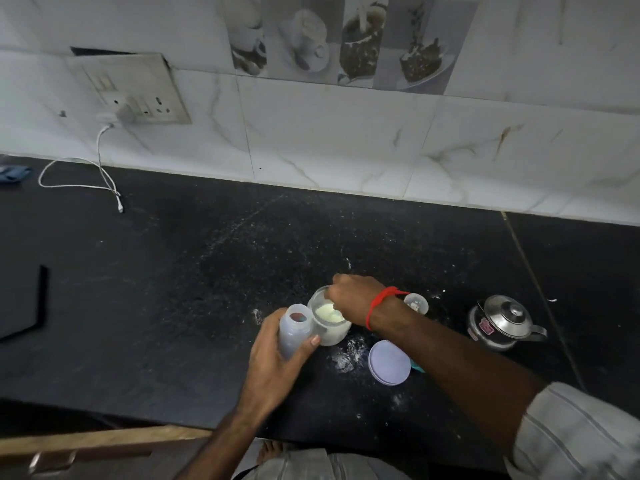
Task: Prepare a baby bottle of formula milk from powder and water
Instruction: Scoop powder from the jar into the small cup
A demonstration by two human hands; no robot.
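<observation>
My left hand point(277, 351) grips an open, translucent baby bottle point(295, 329), upright on the black counter and touching a clear jar of white formula powder point(329, 318). My right hand point(353, 296), a red thread on its wrist, reaches into the jar's mouth with fingers pinched; whatever it holds is hidden by the fingers. The jar's pale lilac lid point(389, 362) lies flat to the right of the jar, partly over a teal object point(417, 366). A small clear bottle cap point(415, 303) stands behind my right wrist.
A small steel kettle with lid point(502, 322) stands at the right. Spilled white powder point(346, 358) dusts the counter near the jar. A white charging cable point(104, 181) trails from the wall socket at far left. The counter's front edge point(207, 420) runs below my arms.
</observation>
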